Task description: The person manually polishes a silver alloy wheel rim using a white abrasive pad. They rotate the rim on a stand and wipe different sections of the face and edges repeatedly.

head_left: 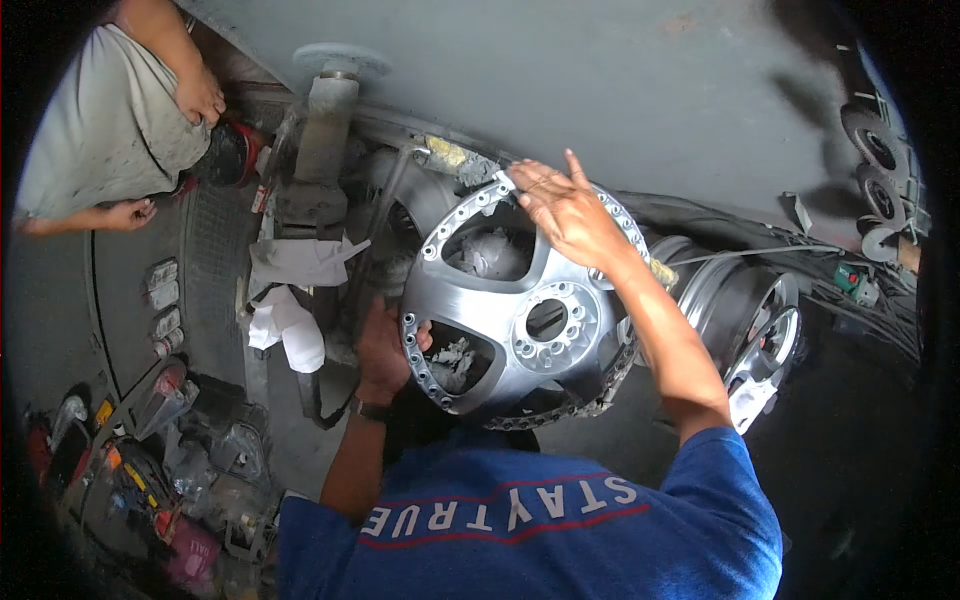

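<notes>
A bare silver wheel face [478,310] with wide spokes, bolt holes round its edge and a bored hub stands tilted in front of my chest. My left hand [382,345] is closed on its left edge, the fingertips showing through a window between spokes. Across the upper edge lies my right hand [565,210], fingers flat and together, thumb apart. A small pale folded piece [503,181] sticks out under those fingertips, pressed against the edge; most of it is hidden. Through the windows, crumpled greyish scraps [455,365] show behind the wheel.
Another silver wheel [765,350] lies to the right. A dusty machine with a round disc [340,62] stands at upper left, white sheets [290,325] draped below it. Another person's hand [200,97] rests at far left. Tools and plastic bags [200,465] clutter the lower left; cables [800,240] run right.
</notes>
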Demonstrator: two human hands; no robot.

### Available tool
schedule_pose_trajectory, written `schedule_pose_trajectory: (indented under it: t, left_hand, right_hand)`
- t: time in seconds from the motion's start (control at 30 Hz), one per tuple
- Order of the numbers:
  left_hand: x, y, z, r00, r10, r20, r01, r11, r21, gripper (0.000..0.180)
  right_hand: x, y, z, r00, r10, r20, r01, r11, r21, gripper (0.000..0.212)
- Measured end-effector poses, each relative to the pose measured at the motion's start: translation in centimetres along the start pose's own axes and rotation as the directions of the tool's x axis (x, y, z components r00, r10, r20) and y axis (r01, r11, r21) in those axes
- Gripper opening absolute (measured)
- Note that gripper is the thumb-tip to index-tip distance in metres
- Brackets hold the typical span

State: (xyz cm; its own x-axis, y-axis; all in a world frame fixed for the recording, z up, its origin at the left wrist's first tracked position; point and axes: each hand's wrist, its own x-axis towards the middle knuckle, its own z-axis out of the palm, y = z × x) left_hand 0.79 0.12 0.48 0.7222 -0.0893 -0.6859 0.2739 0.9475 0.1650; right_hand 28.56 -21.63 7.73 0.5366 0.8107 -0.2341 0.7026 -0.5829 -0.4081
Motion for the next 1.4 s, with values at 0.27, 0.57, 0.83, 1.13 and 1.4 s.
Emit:
schedule_pose_trajectory:
  t: [0.27, 0.57, 0.83, 1.13, 1.4]
  left_hand:
    - [0.1, 0.1, 0.7, 0.998, -0.029, -0.057, 0.027, 0.999, -0.024, 0.069]
    - [0.7, -0.7, -1.5, 0.995, 0.089, 0.053, -0.093, 0.993, 0.071, 0.064]
    - [0.0, 0.3, 0.9, 0.998, 0.045, -0.044, -0.044, 0.998, 0.034, 0.064]
    - [0.1, 0.1, 0.3, 0.997, 0.072, -0.011, -0.072, 0.996, 0.056, 0.063]
    - [0.1, 0.2, 0.1, 0.999, 0.031, -0.037, -0.031, 0.999, 0.016, 0.061]
  right_hand:
    - [-0.8, 1.0, -0.1, 0.998, 0.062, -0.008, -0.061, 0.997, 0.049, 0.049]
    - [-3.0, 2.3, -0.7, 0.952, 0.301, -0.062, -0.289, 0.946, 0.146, 0.051]
    - [-8.6, -5.3, 1.8, 0.948, 0.167, -0.27, -0.196, 0.977, -0.086, 0.049]
    - [-7.2, -4.5, 1.9, 0.93, 0.157, -0.331, -0.182, 0.982, -0.046, 0.041]
    - [-8.0, -4.8, 2.4, 0.929, 0.161, -0.333, -0.17, 0.985, 0.001, 0.039]
